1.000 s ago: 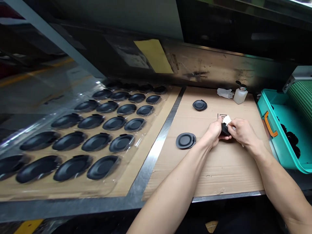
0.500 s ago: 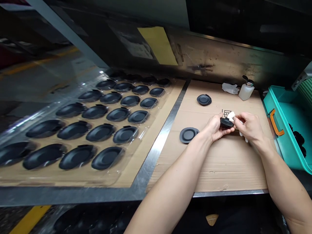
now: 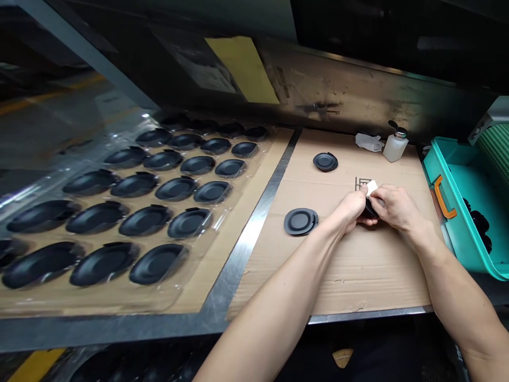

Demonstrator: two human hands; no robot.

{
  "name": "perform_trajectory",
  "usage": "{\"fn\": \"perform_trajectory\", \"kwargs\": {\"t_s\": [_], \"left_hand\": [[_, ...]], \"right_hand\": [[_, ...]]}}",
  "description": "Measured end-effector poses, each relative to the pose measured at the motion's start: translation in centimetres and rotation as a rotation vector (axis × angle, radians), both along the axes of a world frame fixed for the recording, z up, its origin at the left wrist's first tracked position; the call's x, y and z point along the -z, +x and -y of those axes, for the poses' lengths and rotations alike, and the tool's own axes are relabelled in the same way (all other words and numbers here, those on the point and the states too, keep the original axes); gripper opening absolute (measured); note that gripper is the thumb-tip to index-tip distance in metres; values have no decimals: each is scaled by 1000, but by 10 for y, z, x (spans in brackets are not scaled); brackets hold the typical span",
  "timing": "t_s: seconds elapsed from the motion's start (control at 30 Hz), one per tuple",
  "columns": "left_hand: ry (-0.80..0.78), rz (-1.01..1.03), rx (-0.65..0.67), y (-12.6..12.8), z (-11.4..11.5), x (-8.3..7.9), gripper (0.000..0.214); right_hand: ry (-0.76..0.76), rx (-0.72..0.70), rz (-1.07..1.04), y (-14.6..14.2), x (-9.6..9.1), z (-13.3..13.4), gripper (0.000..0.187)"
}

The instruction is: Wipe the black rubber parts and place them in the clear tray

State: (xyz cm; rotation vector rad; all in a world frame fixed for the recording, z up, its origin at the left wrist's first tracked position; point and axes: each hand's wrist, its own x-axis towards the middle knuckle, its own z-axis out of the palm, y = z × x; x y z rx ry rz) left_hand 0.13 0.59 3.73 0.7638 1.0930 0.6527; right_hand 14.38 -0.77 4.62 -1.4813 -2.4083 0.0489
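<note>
My left hand [image 3: 353,209] grips a black round plastic part [image 3: 369,210] above the cardboard sheet [image 3: 342,276]. Most of that part is covered by my fingers. With its fingers closed, my right hand [image 3: 395,206] presses a small white cloth [image 3: 372,187] against the part. One corner of the cloth sticks up between the hands. Two similar black parts lie on the cardboard to the left: a nearer black part [image 3: 300,221] beside my left forearm and a farther black part [image 3: 325,161].
A clear plastic tray [image 3: 175,297] with rows of black parts covers the left side. At the back stand a pump bottle [image 3: 395,146] and a crumpled white cloth [image 3: 368,141]. A teal bin [image 3: 461,233] with an orange handle [image 3: 443,197] holds several dark pieces.
My right hand has moved in over the black part with the white cloth, hiding more of it. The view has shifted slightly, so the surroundings sit farther left.
</note>
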Motion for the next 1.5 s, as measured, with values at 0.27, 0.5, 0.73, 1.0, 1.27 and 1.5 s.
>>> {"fn": "perform_trajectory", "kwargs": {"t_s": [0.27,0.5,0.73,1.0,1.27,1.5], "left_hand": [[7,-9,-12,1,1,1,48],[21,-17,-17,1,1,4,48],[32,-32,-40,3,3,4,49],[48,-22,-46,3,4,7,45],[-186,251,-48,-16,-6,-4,55],[-265,346,-56,-26,-9,-7,54]], "right_hand": [[-43,52,75,-6,-9,3,25],[-78,66,76,-7,-12,2,22],[-94,81,104,-8,-14,3,24],[-58,86,84,-8,-9,4,26],[43,131,-213,17,-11,3,20],[-26,158,-444,9,-8,1,19]]}}
